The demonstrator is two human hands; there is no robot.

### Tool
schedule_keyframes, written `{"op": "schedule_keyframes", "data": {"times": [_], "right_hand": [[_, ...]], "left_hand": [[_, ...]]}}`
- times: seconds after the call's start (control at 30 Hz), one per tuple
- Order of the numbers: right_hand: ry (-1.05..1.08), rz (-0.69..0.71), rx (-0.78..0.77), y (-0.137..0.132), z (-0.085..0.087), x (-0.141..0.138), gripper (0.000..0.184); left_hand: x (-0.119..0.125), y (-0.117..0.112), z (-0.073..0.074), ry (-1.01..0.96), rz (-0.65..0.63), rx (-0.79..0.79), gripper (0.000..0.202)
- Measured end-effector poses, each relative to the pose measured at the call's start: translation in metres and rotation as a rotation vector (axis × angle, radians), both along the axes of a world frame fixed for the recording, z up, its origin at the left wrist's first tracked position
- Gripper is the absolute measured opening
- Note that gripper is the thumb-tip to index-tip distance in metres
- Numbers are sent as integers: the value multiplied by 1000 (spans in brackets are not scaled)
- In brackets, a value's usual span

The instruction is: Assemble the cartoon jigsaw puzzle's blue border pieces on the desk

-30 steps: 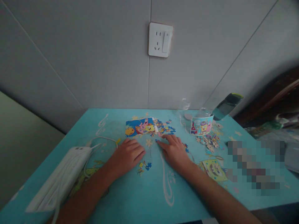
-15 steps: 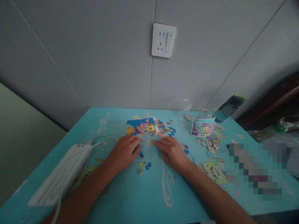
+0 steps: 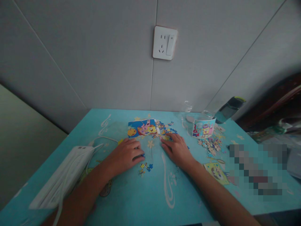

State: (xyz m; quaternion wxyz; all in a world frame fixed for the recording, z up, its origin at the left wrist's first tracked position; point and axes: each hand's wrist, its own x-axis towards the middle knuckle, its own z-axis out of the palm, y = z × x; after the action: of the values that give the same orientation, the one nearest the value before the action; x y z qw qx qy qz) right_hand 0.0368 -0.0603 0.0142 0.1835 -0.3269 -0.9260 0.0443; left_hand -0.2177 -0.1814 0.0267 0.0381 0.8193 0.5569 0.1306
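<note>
My left hand (image 3: pixel 127 153) lies palm down on the blue table (image 3: pixel 131 201), fingers curled over loose puzzle pieces (image 3: pixel 144 166) near its fingertips. My right hand (image 3: pixel 176 149) rests flat, fingers stretched toward the near edge of the partly joined cartoon puzzle (image 3: pixel 150 128). Whether either hand grips a piece is hidden under the fingers.
A cartoon-printed puzzle tub (image 3: pixel 203 127) and a heap of loose pieces (image 3: pixel 211 144) sit right of the puzzle. A dark bottle (image 3: pixel 229 108) leans at the back right. A white power strip with cable (image 3: pixel 63 175) lies at the left. A wall socket (image 3: pixel 165 43) is above.
My right hand has moved forward and right, to the puzzle's near edge. My left hand has drawn back slightly and curled over the loose pieces.
</note>
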Motion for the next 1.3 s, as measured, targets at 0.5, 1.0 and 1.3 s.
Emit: {"op": "schedule_keyframes", "data": {"times": [0.5,1.0,1.3], "right_hand": [[60,48,-44,-1,1,7,24],[123,48,-169,7,-3,11,19],[184,62,-402,2,8,8,8]], "left_hand": [[3,2,0,-153,-5,-51,10],[8,2,-4,-22,26,38,15],[25,0,-10,-185,31,73,33]]}}
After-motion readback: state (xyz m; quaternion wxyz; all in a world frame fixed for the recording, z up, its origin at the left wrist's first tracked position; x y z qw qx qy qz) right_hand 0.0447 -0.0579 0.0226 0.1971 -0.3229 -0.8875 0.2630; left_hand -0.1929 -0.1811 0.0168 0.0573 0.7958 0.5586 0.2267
